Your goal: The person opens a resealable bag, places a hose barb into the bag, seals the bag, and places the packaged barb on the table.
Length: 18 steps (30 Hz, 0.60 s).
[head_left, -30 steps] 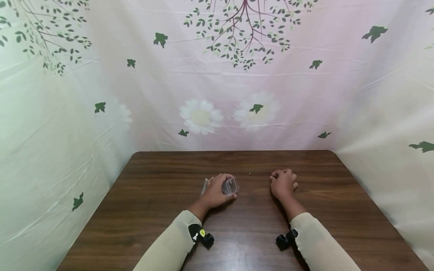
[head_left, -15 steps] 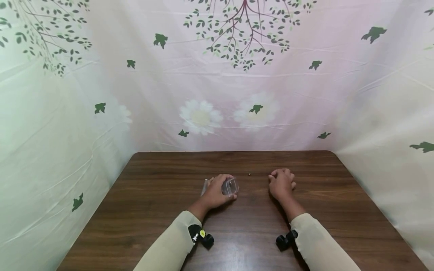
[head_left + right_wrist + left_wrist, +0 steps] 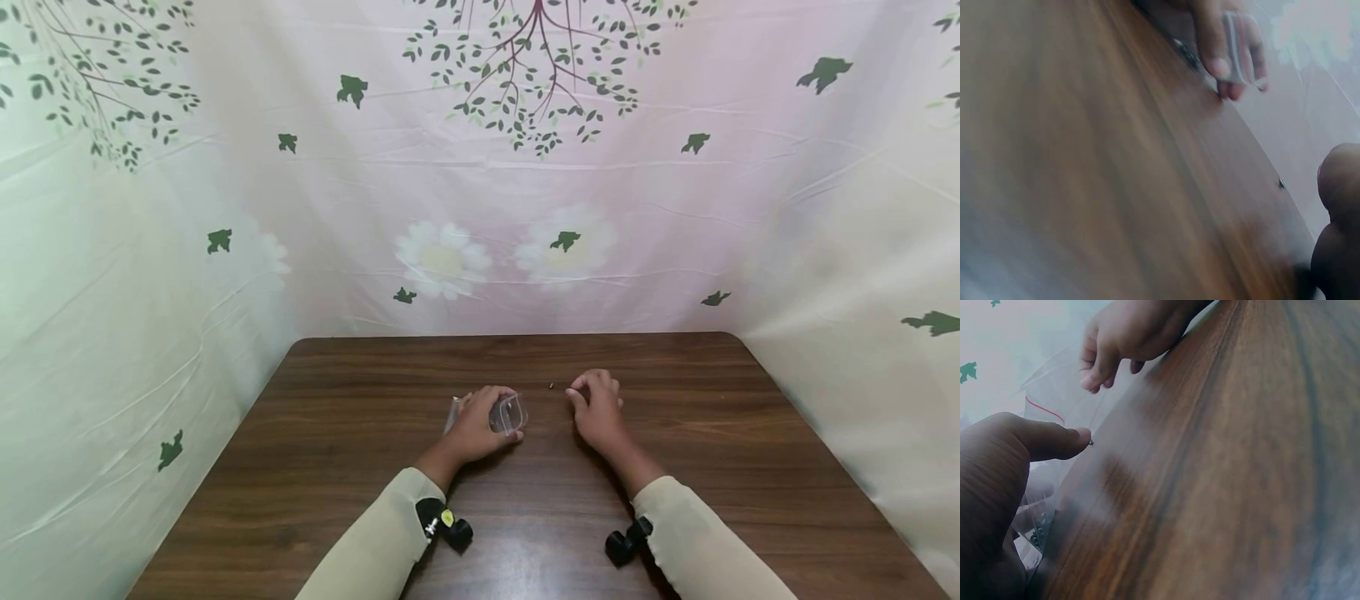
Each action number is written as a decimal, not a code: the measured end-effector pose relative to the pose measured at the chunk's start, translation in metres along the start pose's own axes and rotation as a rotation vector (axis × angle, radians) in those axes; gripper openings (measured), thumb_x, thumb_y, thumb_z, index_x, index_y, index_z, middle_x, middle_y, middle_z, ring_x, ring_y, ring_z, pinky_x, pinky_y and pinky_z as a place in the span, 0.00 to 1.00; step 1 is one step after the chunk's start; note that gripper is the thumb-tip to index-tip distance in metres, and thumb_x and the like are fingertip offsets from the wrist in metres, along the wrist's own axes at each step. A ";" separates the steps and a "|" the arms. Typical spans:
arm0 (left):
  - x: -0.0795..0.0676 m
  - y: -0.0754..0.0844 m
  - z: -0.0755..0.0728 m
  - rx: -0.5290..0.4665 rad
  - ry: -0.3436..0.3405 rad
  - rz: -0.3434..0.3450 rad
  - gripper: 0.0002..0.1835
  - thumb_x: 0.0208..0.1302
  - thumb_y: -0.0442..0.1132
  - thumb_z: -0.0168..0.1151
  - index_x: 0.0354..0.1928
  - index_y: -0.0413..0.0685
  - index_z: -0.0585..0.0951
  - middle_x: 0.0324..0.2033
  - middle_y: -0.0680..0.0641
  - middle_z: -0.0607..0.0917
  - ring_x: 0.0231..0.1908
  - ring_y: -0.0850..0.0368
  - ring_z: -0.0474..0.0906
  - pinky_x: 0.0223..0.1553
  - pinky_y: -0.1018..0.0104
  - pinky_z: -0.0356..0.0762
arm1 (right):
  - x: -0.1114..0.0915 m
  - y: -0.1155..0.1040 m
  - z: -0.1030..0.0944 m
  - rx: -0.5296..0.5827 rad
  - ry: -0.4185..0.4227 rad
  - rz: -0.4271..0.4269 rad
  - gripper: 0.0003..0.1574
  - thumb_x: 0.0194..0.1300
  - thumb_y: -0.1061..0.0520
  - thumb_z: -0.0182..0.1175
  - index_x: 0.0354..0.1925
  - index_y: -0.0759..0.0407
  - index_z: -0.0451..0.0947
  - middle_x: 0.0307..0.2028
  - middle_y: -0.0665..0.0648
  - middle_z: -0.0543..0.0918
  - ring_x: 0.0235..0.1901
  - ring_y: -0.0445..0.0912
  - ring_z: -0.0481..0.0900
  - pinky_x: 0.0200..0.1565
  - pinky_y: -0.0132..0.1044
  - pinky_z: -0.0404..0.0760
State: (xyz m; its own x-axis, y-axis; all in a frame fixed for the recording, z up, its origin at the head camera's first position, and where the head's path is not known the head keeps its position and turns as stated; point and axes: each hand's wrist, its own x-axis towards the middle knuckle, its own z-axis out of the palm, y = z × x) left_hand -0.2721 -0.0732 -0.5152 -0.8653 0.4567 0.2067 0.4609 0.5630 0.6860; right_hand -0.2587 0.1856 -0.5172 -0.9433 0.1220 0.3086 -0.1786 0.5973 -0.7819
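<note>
My left hand (image 3: 474, 427) grips a clear zip-seal bag (image 3: 510, 414), its mouth spread between thumb and fingers and facing right. A red seal line (image 3: 1045, 409) crosses the bag in the left wrist view, and small dark beads or metal bits (image 3: 1037, 537) lie low inside it. To the right of the bag, a tiny shiny metallic piece (image 3: 551, 386) lies on the table. Just right of that piece is my right hand (image 3: 600, 410), thumb and forefinger pointing toward it with a small gap between them. Nothing shows in that hand.
The brown wood-grain table (image 3: 360, 500) reaches to a patterned cloth (image 3: 480, 192) hanging behind and at both sides. Each sleeve carries a black wrist camera, the left one (image 3: 459, 534) and the right one (image 3: 620, 548) both close above the table.
My right hand has moved left, toward the tiny metallic piece, and its thumb and forefinger have come forward. The left hand and the bag have stayed in place.
</note>
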 end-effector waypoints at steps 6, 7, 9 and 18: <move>0.001 0.000 0.001 0.012 0.002 0.005 0.37 0.61 0.49 0.83 0.70 0.54 0.77 0.60 0.49 0.85 0.60 0.50 0.80 0.78 0.35 0.58 | -0.008 -0.012 0.015 0.049 -0.014 -0.085 0.06 0.75 0.63 0.66 0.43 0.62 0.77 0.58 0.66 0.76 0.64 0.63 0.67 0.61 0.60 0.59; 0.001 0.000 0.001 0.010 0.004 0.007 0.37 0.61 0.49 0.83 0.70 0.53 0.77 0.60 0.48 0.85 0.60 0.50 0.80 0.78 0.35 0.58 | -0.009 -0.014 0.017 0.055 -0.020 -0.094 0.06 0.75 0.63 0.67 0.42 0.61 0.77 0.58 0.65 0.77 0.64 0.62 0.68 0.60 0.59 0.59; 0.001 0.000 0.001 0.012 0.003 0.005 0.37 0.61 0.49 0.83 0.70 0.54 0.77 0.60 0.49 0.85 0.60 0.50 0.80 0.78 0.35 0.58 | -0.011 -0.017 0.020 0.060 -0.027 -0.115 0.06 0.75 0.63 0.67 0.42 0.60 0.77 0.58 0.65 0.77 0.63 0.61 0.68 0.59 0.56 0.60; 0.001 -0.001 0.002 0.012 0.011 0.012 0.37 0.60 0.50 0.83 0.69 0.52 0.77 0.60 0.48 0.85 0.60 0.50 0.80 0.77 0.36 0.59 | -0.020 -0.025 0.032 0.118 -0.032 -0.202 0.08 0.72 0.64 0.70 0.38 0.58 0.79 0.57 0.67 0.79 0.60 0.60 0.70 0.61 0.54 0.65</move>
State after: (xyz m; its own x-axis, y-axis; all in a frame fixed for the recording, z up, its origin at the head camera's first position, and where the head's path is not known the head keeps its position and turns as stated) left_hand -0.2730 -0.0721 -0.5170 -0.8618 0.4558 0.2227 0.4736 0.5657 0.6750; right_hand -0.2446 0.1430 -0.5205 -0.8930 -0.0171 0.4498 -0.3946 0.5103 -0.7641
